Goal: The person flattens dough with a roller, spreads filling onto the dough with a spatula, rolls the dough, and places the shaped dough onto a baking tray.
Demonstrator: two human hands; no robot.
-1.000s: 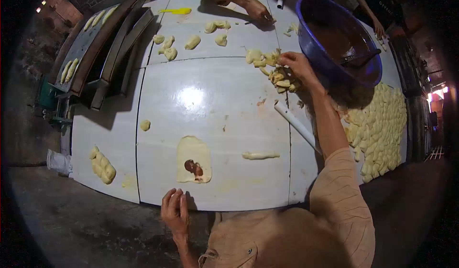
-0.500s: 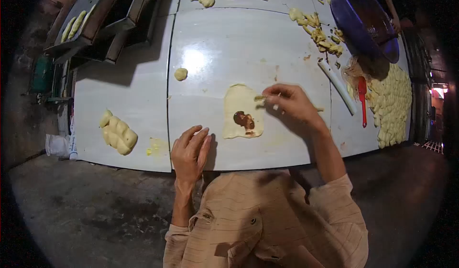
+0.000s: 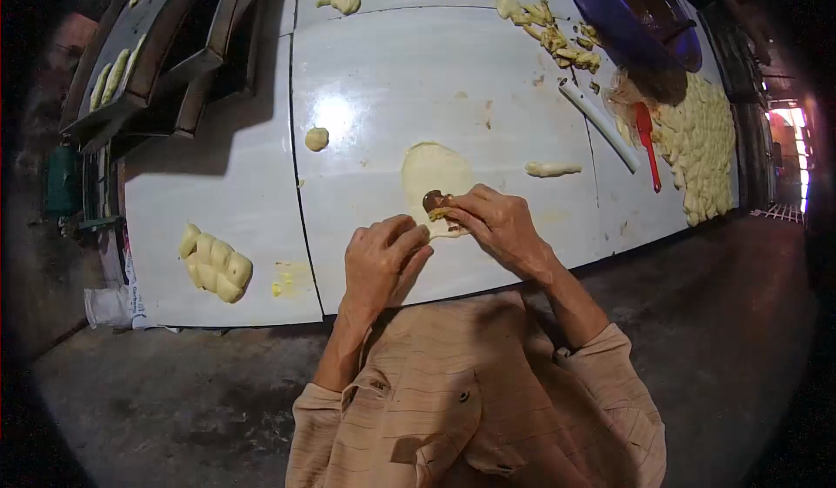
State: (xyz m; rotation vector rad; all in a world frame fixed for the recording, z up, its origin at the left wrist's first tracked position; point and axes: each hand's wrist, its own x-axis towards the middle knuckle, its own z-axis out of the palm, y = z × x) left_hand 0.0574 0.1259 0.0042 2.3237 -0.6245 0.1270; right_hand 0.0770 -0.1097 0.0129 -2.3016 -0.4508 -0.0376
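A thin, flattened oval of dough (image 3: 435,164) lies on the white table in front of me, with a dark brown spread (image 3: 433,198) on its lower half. My right hand (image 3: 501,227) pinches a yellowish strip of filling (image 3: 440,214) against the spread. At the dough's lower left edge is my left hand (image 3: 387,257), fingers curled and their tips closed on that edge. Part of the spread and the dough's lower edge are hidden by my fingers.
A dough roll (image 3: 553,169) and a white rolling pin (image 3: 601,127) lie to the right, near a red-handled tool (image 3: 646,144), rows of shaped dough (image 3: 701,140) and a purple basin (image 3: 610,9). Braided dough (image 3: 216,264), a dough ball (image 3: 317,139) and stacked trays (image 3: 148,70) are leftward.
My right hand has moved left and down, bringing the yellowish strip onto the spread. My left hand has come rightward to the dough's edge. The view has shifted slightly.
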